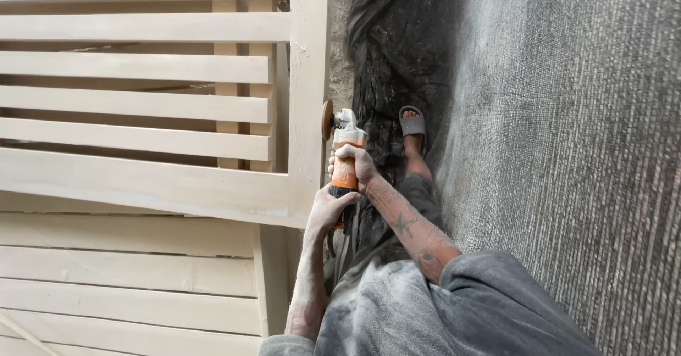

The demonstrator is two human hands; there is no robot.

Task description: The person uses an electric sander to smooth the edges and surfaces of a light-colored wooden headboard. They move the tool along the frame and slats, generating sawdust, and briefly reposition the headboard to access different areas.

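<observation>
the orange angle grinder (344, 161) is gripped by both hands, left hand (328, 208) and right hand (358, 166), its disc at the slatted wooden frame (306, 101) edge; sanding seems underway, unfinished.

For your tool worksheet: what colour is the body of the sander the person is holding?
Orange, with a pale grey head, seen in the head view: sander.

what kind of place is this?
Likely a carpentry workshop: both hands hold an orange angle grinder against the edge of a pale slatted wooden frame, and dust coats the forearms and the woven floor mat.
</observation>
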